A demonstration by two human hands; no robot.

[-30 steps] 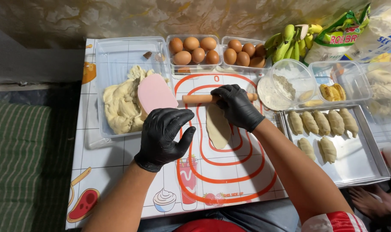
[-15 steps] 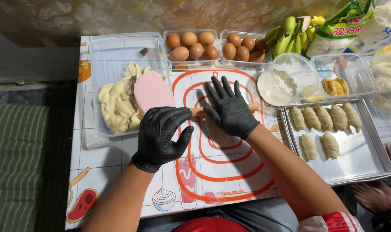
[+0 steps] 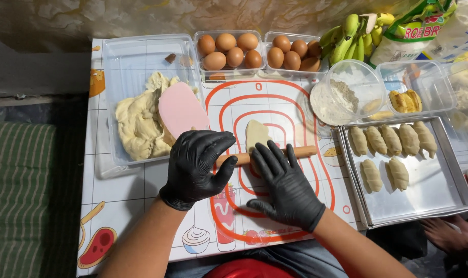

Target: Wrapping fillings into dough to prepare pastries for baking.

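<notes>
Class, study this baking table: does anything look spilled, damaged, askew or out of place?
Little stands out. A pink scraper lies on the dough lump in the tub, and a small brown scrap sits alone in that tub's corner. Both hands press the rolling pin over a dough strip.

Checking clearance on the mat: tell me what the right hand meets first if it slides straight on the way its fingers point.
The right hand points away from the person; its fingers already lie on the wooden rolling pin, so next would likely come the flattened dough piece.
</notes>
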